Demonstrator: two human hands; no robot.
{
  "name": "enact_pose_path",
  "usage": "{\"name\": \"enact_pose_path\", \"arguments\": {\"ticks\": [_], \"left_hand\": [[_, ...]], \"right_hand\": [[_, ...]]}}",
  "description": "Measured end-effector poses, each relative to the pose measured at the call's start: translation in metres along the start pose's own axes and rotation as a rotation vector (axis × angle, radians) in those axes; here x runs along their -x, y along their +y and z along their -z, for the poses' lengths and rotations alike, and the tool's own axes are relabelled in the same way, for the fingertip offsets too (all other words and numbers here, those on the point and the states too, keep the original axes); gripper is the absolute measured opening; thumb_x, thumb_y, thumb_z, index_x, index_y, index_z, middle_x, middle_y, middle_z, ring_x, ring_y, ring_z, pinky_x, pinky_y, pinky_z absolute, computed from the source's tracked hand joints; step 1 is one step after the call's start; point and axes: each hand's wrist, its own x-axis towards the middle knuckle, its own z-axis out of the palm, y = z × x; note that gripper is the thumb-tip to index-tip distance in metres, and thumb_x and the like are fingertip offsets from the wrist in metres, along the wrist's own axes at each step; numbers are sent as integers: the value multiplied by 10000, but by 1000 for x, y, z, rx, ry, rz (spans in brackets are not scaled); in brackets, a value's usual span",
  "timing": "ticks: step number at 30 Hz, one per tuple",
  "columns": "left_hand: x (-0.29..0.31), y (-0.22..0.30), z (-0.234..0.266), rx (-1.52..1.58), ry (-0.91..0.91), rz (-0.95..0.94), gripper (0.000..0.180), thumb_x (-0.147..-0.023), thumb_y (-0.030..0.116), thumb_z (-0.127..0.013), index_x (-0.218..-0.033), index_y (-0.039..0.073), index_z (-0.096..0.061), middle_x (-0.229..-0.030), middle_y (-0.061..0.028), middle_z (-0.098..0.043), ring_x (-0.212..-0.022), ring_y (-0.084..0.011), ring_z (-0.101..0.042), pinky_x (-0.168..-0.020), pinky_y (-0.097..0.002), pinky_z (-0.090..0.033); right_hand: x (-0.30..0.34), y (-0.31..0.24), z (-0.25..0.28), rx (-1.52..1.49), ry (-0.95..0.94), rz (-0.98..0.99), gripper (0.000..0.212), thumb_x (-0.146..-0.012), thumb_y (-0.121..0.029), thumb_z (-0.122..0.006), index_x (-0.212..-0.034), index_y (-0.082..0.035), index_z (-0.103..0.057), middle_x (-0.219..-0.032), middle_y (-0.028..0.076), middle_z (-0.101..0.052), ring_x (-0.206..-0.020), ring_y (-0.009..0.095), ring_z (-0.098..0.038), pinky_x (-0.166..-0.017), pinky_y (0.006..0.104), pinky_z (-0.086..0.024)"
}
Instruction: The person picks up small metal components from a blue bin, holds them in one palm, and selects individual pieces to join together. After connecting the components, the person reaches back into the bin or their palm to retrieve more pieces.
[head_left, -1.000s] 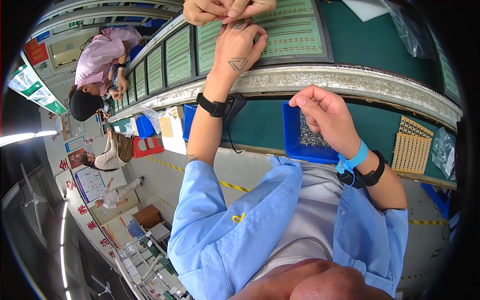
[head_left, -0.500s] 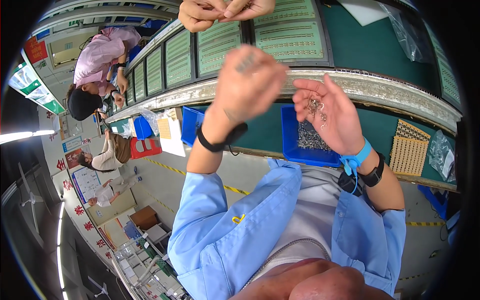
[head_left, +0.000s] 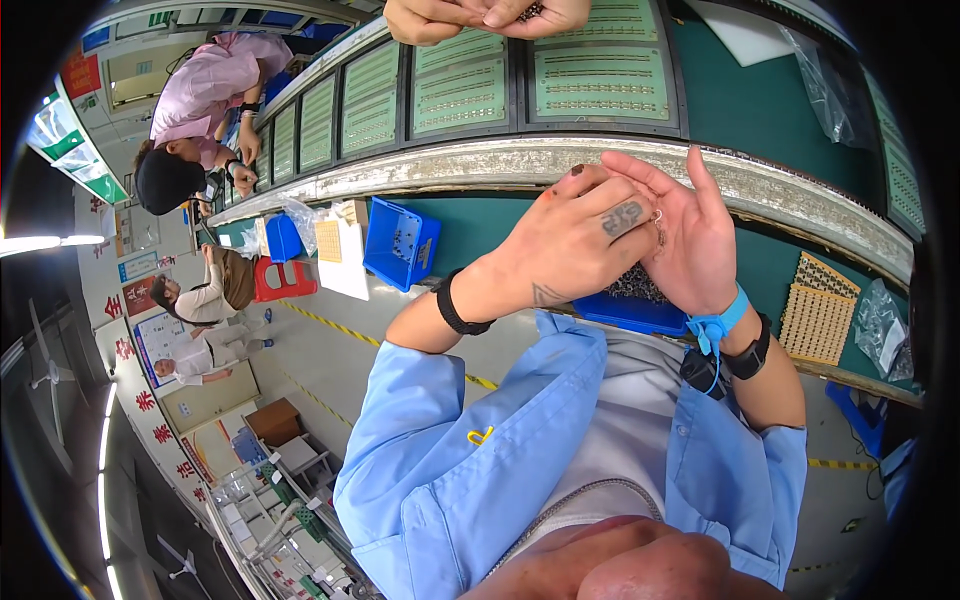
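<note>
My right hand is cupped palm up above a blue bin, with small bent metal parts lying in the palm. Bent over that palm is my left hand, its fingers curled in among the parts. Its fingertips are partly hidden, so I cannot make out what they pinch. The bin below holds a heap of small silvery metal pieces, and both hands cover much of it. Beyond my hands, green circuit boards with rows of small parts sit in dark frames on the line.
A co-worker's hands work over the boards at the top. Left stands another blue bin with a few pieces. To the right lie tan strips of parts and a clear plastic bag. A worn metal rail runs across.
My left hand has come down from over the boards onto my right palm, and its fingers now reach into the parts there. The framed boards have shifted slightly right in view.
</note>
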Motion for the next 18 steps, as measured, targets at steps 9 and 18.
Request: {"name": "enact_pose_path", "arguments": {"ticks": [9, 18], "left_hand": [[-6, 2, -3, 52, 12, 17, 223, -641, 88, -791, -837, 131, -693, -938, 15, -645, -923, -206, -631, -769, -357, -483], [-7, -6, 17, 151, -12, 132, 169, -750, 42, -765, -894, 84, -688, -943, -36, -667, -901, -256, -627, -795, -361, -482]], "right_hand": [[5, 1, -8, 38, 53, -23, 776, -1075, -626, -285, -1435, 13, -537, -1335, 135, -639, -1195, 197, -630, -1014, 333, -496], [-3, -2, -8, 5, 101, -23, 697, -1109, -545, -274, -1419, 24, -530, -1174, 96, -678, -1009, 174, -666, -874, 324, -537]]}}
